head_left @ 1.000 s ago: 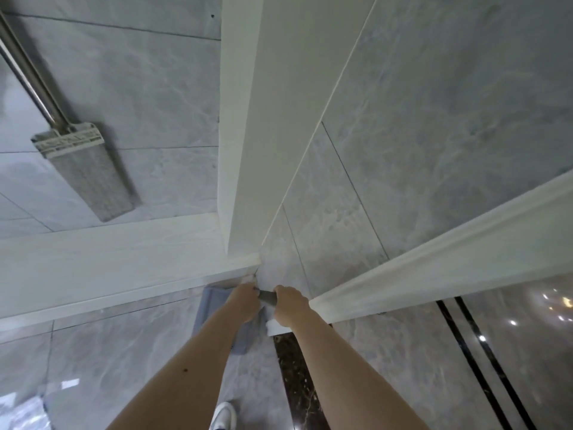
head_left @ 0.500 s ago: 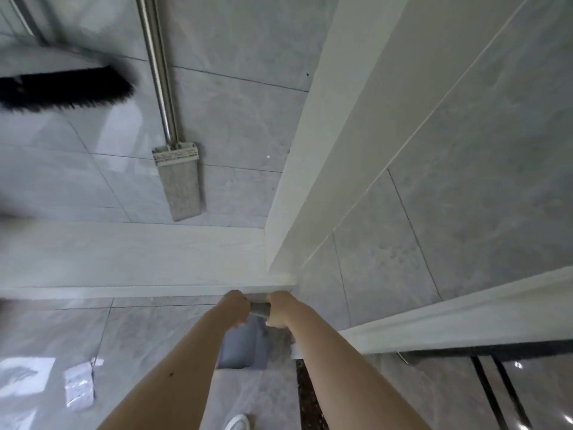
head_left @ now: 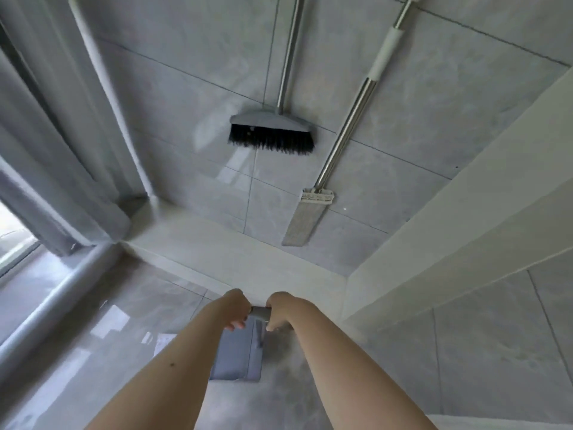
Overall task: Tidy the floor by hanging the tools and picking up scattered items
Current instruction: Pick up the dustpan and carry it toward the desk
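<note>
We see both hands out in front of us, close together, low by the floor. The left hand and the right hand each curl their fingers around a short grey handle between them. Below the hands hangs a flat blue-grey dustpan, just above the floor. We cannot tell how the handle joins it.

On the tiled wall a broom with black bristles hangs up. A flat mop hangs just to its right. A small white packet lies on the floor near the left arm.
</note>
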A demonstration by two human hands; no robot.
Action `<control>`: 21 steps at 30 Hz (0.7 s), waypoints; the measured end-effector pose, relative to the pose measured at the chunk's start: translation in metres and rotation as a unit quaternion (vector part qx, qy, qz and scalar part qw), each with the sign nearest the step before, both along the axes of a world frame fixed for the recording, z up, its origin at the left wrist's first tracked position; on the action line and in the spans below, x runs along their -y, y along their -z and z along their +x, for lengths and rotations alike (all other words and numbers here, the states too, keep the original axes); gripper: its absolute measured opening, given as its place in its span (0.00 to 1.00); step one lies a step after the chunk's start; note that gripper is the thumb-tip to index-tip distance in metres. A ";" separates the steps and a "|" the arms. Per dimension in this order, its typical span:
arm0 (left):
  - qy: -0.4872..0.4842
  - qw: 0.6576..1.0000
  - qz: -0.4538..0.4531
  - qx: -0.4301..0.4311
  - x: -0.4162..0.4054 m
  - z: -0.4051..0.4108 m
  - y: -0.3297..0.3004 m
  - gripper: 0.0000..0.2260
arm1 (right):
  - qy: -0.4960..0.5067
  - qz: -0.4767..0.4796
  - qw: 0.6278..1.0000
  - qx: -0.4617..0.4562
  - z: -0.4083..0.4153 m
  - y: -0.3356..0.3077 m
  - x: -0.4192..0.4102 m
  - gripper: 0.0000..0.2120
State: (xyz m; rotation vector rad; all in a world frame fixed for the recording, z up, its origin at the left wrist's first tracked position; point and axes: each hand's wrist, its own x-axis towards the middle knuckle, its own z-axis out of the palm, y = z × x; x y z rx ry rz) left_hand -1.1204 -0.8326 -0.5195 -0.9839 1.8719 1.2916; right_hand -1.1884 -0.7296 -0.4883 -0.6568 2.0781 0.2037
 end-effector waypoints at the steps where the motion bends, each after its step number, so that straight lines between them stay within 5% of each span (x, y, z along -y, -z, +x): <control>1: -0.009 1.000 -0.004 0.001 0.006 0.004 -0.004 0.13 | -0.011 -0.001 1.000 -0.003 0.002 0.000 0.007 0.24; 10: -0.202 0.978 -0.042 -0.017 0.111 0.111 -0.026 0.13 | -0.203 -0.029 0.979 0.011 0.070 -0.024 0.145 0.16; 21: -0.450 0.888 -0.088 -0.023 0.160 0.239 -0.058 0.13 | -0.461 -0.044 0.886 0.012 0.176 -0.050 0.266 0.15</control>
